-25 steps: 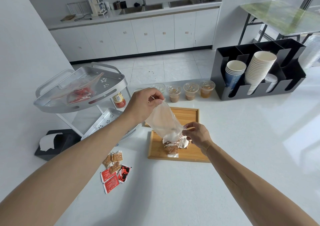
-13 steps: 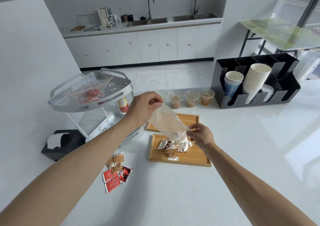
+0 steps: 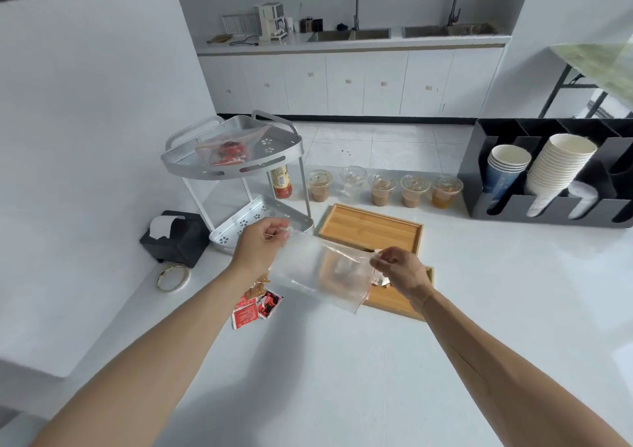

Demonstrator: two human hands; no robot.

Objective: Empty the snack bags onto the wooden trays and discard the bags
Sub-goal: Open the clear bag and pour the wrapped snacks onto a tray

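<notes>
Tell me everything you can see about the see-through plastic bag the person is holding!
The clear plastic zip bag is thin, crinkly and see-through, with a red strip along its open mouth at the lower right. It looks empty. It is stretched almost flat in the air, tilted, above the white counter and the nearer wooden tray. The left hand pinches its upper left corner and the right hand pinches its right edge. Through it the tray and some snacks show blurrily.

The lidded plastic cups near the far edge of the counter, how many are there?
5, in one row behind the far wooden tray: first cup nearest the metal rack, second cup, third cup, fourth cup, fifth cup nearest the black cup holder. None seems hidden.
</notes>
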